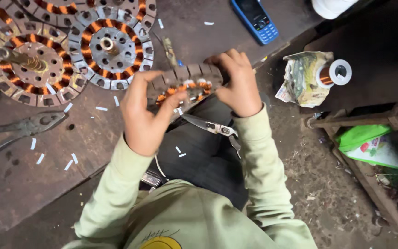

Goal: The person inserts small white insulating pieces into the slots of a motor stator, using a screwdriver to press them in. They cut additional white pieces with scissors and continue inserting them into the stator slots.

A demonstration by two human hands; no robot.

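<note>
- The left hand (141, 115) and right hand (238, 83) each closed around a copper-wound stator (185, 83), held on edge above the lap.
- Scissors (213, 128) lay on the lap; two more stators (111, 46) rested on the workbench (19, 180).

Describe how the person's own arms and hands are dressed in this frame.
Both hands, left hand and right hand, are bare: no gloves, rings or watch visible. Both arms wear loose pale green long sleeves with ribbed cuffs reaching the wrists.
</note>
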